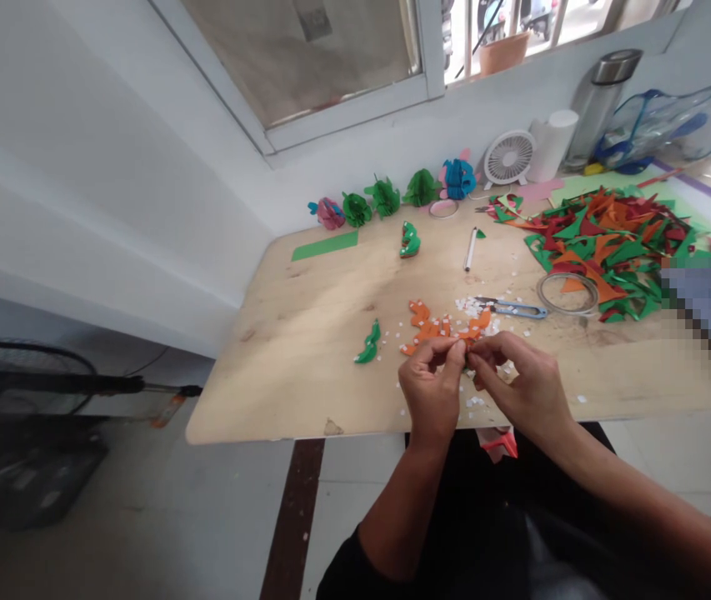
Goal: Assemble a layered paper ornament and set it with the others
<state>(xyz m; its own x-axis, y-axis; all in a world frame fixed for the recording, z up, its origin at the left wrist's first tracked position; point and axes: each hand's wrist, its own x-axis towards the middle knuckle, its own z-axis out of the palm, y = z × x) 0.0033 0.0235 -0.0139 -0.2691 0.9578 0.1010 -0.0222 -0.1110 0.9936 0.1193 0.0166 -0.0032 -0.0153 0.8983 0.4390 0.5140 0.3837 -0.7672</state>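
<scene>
My left hand (433,385) and my right hand (518,379) meet near the table's front edge, thumbs and fingers pinched together. What they pinch is small and mostly hidden; a bit of dark green shows beneath the fingertips. Orange paper pieces (430,329) with white bits on them lie just beyond my hands. A green wavy paper piece (368,342) is left of them, and another green one (409,240) sits farther back. Small white scraps (473,306) are scattered around, beside blue thread snips (518,308).
A heap of green, red and orange paper (611,242) covers the right side, with a tape roll (568,293) before it. Paper figures (385,197), a small fan (510,158) and a bottle (605,104) stand along the wall. A white pen (471,249) lies mid-table.
</scene>
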